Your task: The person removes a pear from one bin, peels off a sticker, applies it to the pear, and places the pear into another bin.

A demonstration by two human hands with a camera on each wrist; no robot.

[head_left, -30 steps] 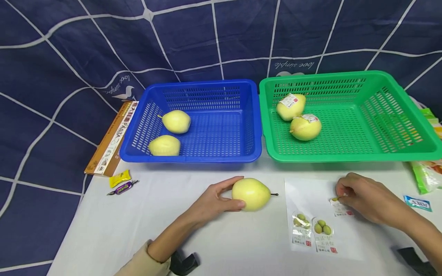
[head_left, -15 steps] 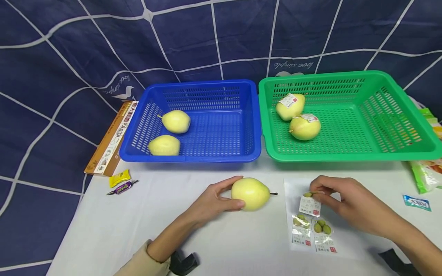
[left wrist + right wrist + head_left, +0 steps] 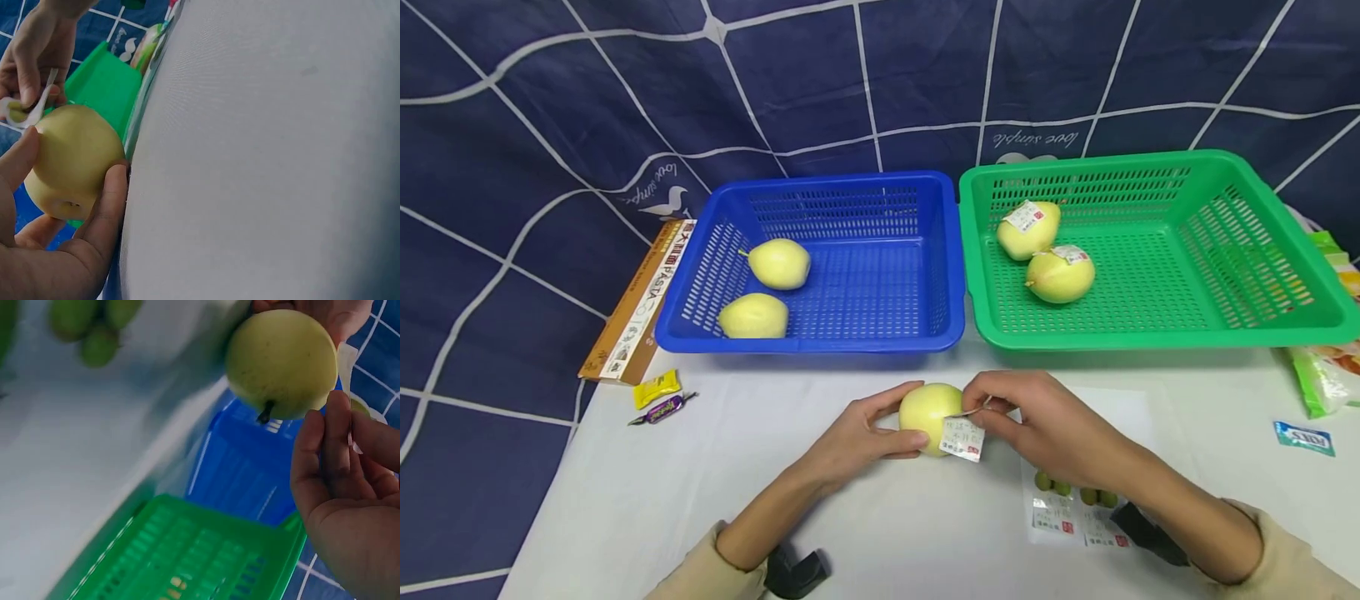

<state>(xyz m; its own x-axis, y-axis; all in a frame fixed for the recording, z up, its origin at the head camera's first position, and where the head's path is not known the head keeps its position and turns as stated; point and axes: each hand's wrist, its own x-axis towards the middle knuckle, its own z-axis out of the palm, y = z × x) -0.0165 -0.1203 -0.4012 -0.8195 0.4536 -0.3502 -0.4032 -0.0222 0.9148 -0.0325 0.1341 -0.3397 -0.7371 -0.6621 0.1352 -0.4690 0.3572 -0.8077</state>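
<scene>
While clasping the pear (image 3: pixel 925 408) in the left grip (image 3: pixel 857 433), spread to the fruit's width with thumb on the near side and fingers on the far side, pinched a label (image 3: pixel 962 442) by its upper edge in the right grip (image 3: pixel 1033 421), nearly closed. Held the label at the pear's right side in head view; couldn't tell about contact. Had right forearm slanting over the label sheet (image 3: pixel 1123 407), pear nearer than the blue basket (image 3: pixel 820 345).
</scene>
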